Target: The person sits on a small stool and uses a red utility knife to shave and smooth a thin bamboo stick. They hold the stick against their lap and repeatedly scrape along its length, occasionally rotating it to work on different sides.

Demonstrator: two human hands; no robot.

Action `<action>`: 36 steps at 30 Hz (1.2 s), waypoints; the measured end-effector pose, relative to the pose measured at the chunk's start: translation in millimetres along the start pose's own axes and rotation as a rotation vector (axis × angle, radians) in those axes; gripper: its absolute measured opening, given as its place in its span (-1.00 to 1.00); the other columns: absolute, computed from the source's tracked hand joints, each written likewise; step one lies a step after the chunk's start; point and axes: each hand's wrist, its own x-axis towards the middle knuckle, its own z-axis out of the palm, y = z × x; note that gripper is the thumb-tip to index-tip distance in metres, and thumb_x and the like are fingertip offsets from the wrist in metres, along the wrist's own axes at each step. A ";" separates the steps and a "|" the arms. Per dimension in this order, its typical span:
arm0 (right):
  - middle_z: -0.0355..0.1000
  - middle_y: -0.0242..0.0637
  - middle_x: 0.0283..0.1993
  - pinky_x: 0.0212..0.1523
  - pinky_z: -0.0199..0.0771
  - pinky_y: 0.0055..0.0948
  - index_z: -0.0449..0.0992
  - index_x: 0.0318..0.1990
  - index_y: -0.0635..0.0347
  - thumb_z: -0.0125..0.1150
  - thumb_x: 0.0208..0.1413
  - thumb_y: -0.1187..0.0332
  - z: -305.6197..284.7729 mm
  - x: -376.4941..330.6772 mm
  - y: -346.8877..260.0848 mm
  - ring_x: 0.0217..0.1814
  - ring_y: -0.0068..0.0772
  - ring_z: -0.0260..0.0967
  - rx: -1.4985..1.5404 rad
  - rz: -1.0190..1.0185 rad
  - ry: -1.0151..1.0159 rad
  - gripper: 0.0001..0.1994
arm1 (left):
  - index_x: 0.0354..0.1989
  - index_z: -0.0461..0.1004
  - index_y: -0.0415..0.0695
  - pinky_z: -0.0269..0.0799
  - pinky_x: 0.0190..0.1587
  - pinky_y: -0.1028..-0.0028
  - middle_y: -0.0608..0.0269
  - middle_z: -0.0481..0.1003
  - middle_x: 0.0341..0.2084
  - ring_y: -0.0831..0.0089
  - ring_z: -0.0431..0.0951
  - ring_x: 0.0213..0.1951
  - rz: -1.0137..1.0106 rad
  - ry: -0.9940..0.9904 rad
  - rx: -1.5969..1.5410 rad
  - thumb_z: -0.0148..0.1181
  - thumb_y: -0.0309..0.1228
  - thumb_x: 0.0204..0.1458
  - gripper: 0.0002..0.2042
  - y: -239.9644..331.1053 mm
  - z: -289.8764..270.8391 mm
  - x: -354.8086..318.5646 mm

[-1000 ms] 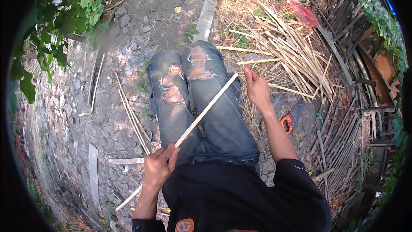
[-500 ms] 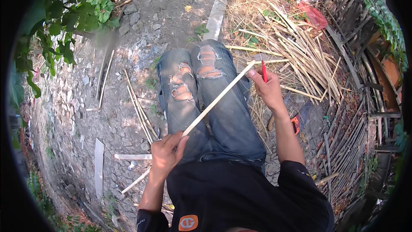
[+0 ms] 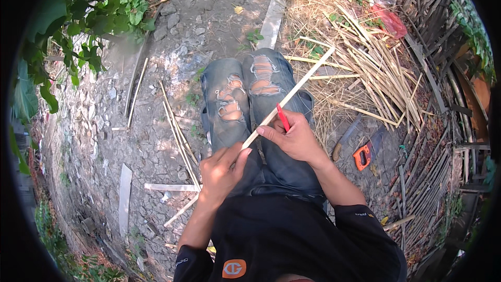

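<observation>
A long pale bamboo strip (image 3: 307,77) runs slantwise across my lap, its far end up to the right and its near end down at the left. My left hand (image 3: 222,171) is closed round its lower half. Close beside it, my right hand (image 3: 293,138) grips a slim red tool (image 3: 283,117), possibly a cutter knife; its tip does not show clearly. The thumb of that hand presses on the strip. Under the strip are my knees in torn jeans (image 3: 224,133).
Right of my legs lie an orange-handled saw (image 3: 361,157) and a wooden-handled knife (image 3: 342,143). A heap of bamboo strips (image 3: 376,78) spreads at the far right, near a red plastic bag (image 3: 390,22). Several thin strips (image 3: 177,130) and a flat board (image 3: 125,198) lie at left.
My right hand has slid down the strip from near its far end to beside my left hand, carrying the red tool. The view has shifted slightly.
</observation>
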 end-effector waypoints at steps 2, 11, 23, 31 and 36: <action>0.15 -0.63 -0.58 -0.49 0.06 -0.47 0.50 -0.42 0.22 0.46 0.23 0.25 6.5 -1.1 -1.3 -0.50 -0.72 0.04 0.029 -0.043 0.026 -0.70 | -0.23 0.65 -0.16 0.39 -0.58 0.32 0.21 0.50 -0.63 0.23 0.54 -0.64 -0.014 -0.025 -0.028 0.48 -0.41 0.07 -0.84 5.5 -0.9 6.5; 0.31 -0.49 -0.54 -0.41 0.16 -0.47 0.54 -0.22 0.28 0.34 0.31 0.22 -71.9 12.9 6.2 -0.46 -0.62 0.18 0.046 0.084 0.257 -0.74 | -0.04 0.66 -0.23 0.52 -0.43 0.28 0.02 0.63 -0.48 0.12 0.66 -0.49 -0.309 -0.349 -0.378 0.40 -0.43 0.15 -0.76 -9.5 -5.0 -9.6; 0.45 0.14 -0.56 -0.41 0.41 0.04 0.54 -0.40 0.36 0.19 0.36 0.01 -48.1 -32.3 13.6 -0.46 0.27 0.49 -0.672 0.071 0.166 -0.50 | -0.03 0.69 -0.12 0.48 -0.44 0.12 0.03 0.57 -0.57 0.01 0.61 -0.52 -0.155 -0.298 -0.007 0.32 -0.38 0.18 -0.78 6.8 31.9 0.9; 0.40 0.17 -0.64 -0.43 0.42 0.09 0.51 -0.46 0.33 0.22 0.34 0.01 -34.7 -31.5 29.9 -0.51 0.32 0.46 -0.809 0.034 0.139 -0.49 | -0.05 0.69 -0.18 0.51 -0.42 0.12 0.02 0.57 -0.56 0.01 0.62 -0.51 -0.137 -0.220 -0.103 0.33 -0.42 0.17 -0.78 17.6 55.2 13.4; 0.40 0.11 -0.66 -0.44 0.45 0.11 0.52 -0.47 0.28 0.23 0.33 -0.03 -26.0 -32.2 41.4 -0.53 0.29 0.46 -0.877 -0.039 0.176 -0.49 | -0.02 0.67 -0.18 0.52 -0.42 0.10 0.02 0.58 -0.53 0.01 0.62 -0.50 -0.137 -0.312 0.060 0.30 -0.37 0.21 -0.76 17.2 34.6 4.7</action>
